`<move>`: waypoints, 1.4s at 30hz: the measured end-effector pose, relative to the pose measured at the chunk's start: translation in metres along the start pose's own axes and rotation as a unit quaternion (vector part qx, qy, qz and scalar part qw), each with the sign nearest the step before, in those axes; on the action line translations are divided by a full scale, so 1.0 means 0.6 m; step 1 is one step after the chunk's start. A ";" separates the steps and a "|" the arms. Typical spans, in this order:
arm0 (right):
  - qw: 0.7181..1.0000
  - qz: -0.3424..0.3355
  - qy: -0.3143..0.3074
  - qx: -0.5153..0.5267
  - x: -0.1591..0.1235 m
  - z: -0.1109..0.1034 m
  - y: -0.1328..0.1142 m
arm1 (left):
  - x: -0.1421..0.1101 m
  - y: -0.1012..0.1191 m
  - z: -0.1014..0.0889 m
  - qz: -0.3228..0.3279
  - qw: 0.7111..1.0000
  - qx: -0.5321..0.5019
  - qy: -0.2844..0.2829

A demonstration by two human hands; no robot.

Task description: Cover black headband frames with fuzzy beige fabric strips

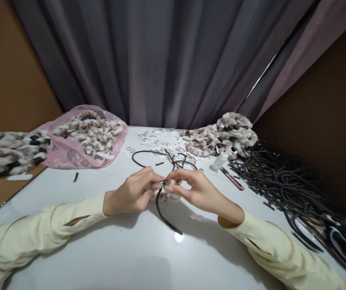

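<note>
My left hand (pixel 138 189) and my right hand (pixel 195 187) meet over the middle of the white table, fingertips nearly touching. Both are pinched closed on a fluffy white-and-brown plush loop (pixel 173 197), one on each side of a small dark join. Fingers cover most of the join, so its details are hidden. From beneath the hands a black cord (pixel 164 216) hangs toward me, its end resting on the table. Just beyond the fingers lie more loops of black cord (pixel 144 152) and a short black cut piece (pixel 159 164).
A pink plastic bag (pixel 67 155) of plush loops stands back left, beside another plush bundle (pixel 7 151). Metal rings (pixel 144 137) are scattered at the back. To the right are plush loops (pixel 236 135), a small bottle (pixel 219 162), thread snips (pixel 233 179) and heaped black cords (pixel 278 177).
</note>
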State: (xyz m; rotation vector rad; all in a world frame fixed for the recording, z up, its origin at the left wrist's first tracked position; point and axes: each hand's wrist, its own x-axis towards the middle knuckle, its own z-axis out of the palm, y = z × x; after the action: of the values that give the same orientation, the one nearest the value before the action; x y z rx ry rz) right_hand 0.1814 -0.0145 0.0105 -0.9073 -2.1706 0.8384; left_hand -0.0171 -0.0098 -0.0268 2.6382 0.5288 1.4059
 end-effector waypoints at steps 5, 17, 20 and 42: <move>0.999 -0.037 0.022 -0.021 -0.002 -0.002 0.003 | 0.003 0.004 -0.004 -0.027 0.999 -0.041 -0.010; 0.971 -0.193 0.097 -0.101 -0.011 0.005 0.012 | 0.003 0.013 -0.001 -0.200 0.979 -0.038 0.017; 0.962 -0.231 0.085 -0.118 -0.010 0.005 0.011 | 0.014 0.023 -0.005 -0.262 0.961 -0.088 0.002; 0.950 -0.276 0.089 -0.117 -0.005 0.007 0.022 | 0.002 0.013 0.003 -0.179 0.980 -0.091 0.013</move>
State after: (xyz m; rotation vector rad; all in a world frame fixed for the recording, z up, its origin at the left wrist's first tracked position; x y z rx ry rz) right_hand 0.1849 -0.0106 -0.0024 -0.4139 -2.2235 0.2199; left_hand -0.0132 -0.0166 -0.0247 2.2460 0.7900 1.3079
